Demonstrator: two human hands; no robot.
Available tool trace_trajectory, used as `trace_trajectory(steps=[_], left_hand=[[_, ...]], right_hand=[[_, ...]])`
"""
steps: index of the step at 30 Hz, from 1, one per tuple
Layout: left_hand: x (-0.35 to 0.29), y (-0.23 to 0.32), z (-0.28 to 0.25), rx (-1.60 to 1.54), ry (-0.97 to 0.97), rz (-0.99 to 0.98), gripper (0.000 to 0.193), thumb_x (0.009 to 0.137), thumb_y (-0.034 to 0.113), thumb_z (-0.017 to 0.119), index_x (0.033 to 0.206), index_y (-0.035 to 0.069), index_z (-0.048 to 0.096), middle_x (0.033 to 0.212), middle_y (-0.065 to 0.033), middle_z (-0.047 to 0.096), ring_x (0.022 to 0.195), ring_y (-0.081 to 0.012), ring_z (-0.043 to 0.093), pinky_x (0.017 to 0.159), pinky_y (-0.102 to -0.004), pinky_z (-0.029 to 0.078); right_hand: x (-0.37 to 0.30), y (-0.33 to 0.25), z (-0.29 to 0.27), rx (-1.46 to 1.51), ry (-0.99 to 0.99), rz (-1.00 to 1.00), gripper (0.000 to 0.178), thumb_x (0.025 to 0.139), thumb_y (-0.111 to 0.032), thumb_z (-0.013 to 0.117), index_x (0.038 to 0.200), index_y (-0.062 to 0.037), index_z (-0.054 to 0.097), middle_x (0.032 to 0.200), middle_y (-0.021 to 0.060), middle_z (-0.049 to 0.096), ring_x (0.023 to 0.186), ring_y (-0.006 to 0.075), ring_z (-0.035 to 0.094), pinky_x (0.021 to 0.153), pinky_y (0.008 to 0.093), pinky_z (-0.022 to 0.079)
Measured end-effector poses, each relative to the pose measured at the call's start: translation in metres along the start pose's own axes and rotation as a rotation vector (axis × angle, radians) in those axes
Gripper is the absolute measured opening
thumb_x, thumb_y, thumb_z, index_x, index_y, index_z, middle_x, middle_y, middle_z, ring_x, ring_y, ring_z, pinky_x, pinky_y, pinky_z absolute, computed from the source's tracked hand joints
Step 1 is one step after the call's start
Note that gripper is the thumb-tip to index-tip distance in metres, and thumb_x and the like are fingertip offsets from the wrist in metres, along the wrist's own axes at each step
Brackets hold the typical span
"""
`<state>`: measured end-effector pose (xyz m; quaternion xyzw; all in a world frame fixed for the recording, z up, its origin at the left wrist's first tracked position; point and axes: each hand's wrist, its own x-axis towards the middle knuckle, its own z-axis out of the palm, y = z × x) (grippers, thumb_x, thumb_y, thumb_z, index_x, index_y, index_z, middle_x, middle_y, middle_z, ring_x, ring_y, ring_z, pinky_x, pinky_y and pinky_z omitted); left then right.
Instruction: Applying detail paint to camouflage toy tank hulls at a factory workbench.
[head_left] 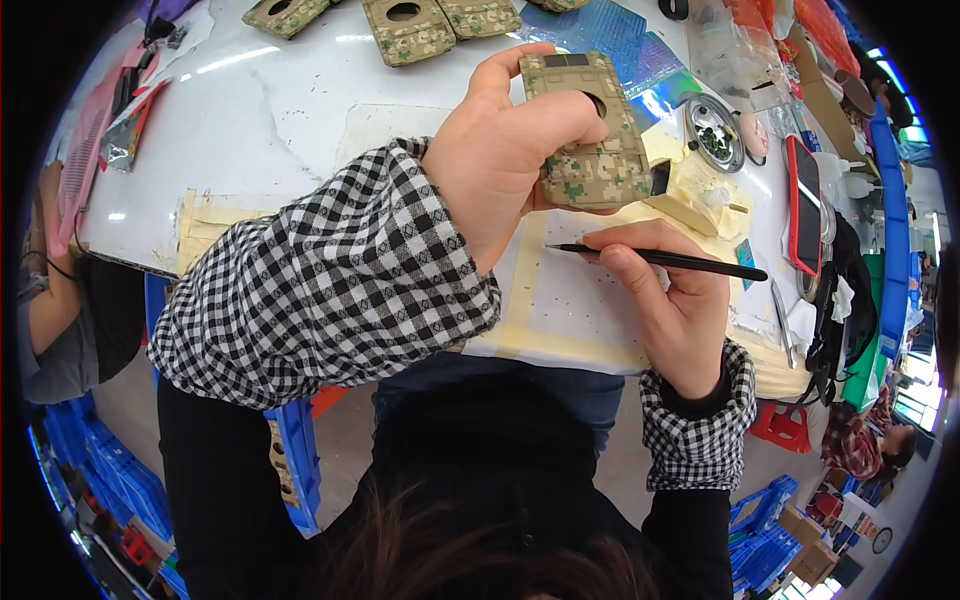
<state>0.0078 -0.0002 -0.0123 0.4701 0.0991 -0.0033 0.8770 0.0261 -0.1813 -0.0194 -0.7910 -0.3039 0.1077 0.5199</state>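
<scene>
My left hand is closed around a camouflage-patterned toy tank hull, tilted up above the table. The thumb lies across its top beside a dark round hole. In my right hand I pinch slim black pointed tweezers, their tip toward the left. That tip is just below the hull, apart from it, over a white sheet dotted with tiny dark specks and edged with yellowish tape. More camouflage hulls with round holes lie at the table's far side.
To the right are a round clear dish of small dark green pieces, a red-edged phone, silver tweezers and a black cloth bag. Shiny bluish film lies behind the hull. Another person's arm shows at far left.
</scene>
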Motion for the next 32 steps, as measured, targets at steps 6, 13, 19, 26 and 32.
trace_trajectory(steps=[6, 13, 19, 26, 32], left_hand=[[0.0004, -0.0004, -0.0004, 0.001, -0.004, 0.010, 0.059, 0.087, 0.015, 0.051, 0.139, 0.006, 0.026, 0.117, -0.0190, 0.056, 0.102, -0.0282, 0.061, 0.077, -0.0365, 0.053], [0.0034, 0.0003, -0.0031, -0.092, -0.022, -0.002, 0.072, 0.074, 0.011, 0.062, 0.134, 0.000, 0.023, 0.098, -0.0101, 0.056, 0.085, -0.0164, 0.060, 0.073, -0.0342, 0.057], [0.0042, -0.0011, -0.0048, -0.094, -0.028, 0.002, 0.073, 0.074, 0.011, 0.062, 0.134, 0.000, 0.022, 0.096, -0.0093, 0.056, 0.085, -0.0153, 0.060, 0.073, -0.0331, 0.057], [0.0045, -0.0019, -0.0052, -0.086, -0.029, 0.000, 0.075, 0.075, 0.012, 0.063, 0.135, 0.000, 0.021, 0.094, -0.0081, 0.057, 0.083, -0.0145, 0.059, 0.074, -0.0323, 0.054], [0.0043, -0.0016, -0.0057, -0.083, -0.030, -0.007, 0.075, 0.075, 0.012, 0.063, 0.136, 0.000, 0.021, 0.094, -0.0078, 0.057, 0.084, -0.0146, 0.059, 0.074, -0.0323, 0.054]], right_hand=[[-0.0001, -0.0015, -0.0001, 0.016, 0.007, 0.015, 0.011, 0.085, -0.007, 0.066, 0.089, 0.0022, 0.069, 0.083, 0.0083, 0.068, 0.077, 0.0169, 0.060, 0.070, 0.0270, 0.047], [-0.0006, -0.0025, -0.0018, -0.011, 0.013, 0.012, 0.011, 0.086, -0.007, 0.065, 0.090, 0.0027, 0.068, 0.085, 0.0087, 0.068, 0.079, 0.0168, 0.060, 0.071, 0.0267, 0.047], [0.0000, -0.0022, -0.0003, 0.004, 0.003, 0.017, 0.011, 0.085, -0.007, 0.066, 0.090, 0.0024, 0.068, 0.084, 0.0085, 0.068, 0.079, 0.0170, 0.060, 0.072, 0.0271, 0.047], [-0.0003, -0.0018, 0.0000, 0.003, 0.001, 0.016, 0.011, 0.086, -0.007, 0.065, 0.090, 0.0023, 0.068, 0.084, 0.0084, 0.068, 0.079, 0.0168, 0.060, 0.071, 0.0268, 0.046], [-0.0004, -0.0019, -0.0002, 0.016, -0.009, 0.022, 0.011, 0.086, -0.007, 0.065, 0.090, 0.0020, 0.068, 0.084, 0.0086, 0.068, 0.079, 0.0169, 0.060, 0.072, 0.0269, 0.047]])
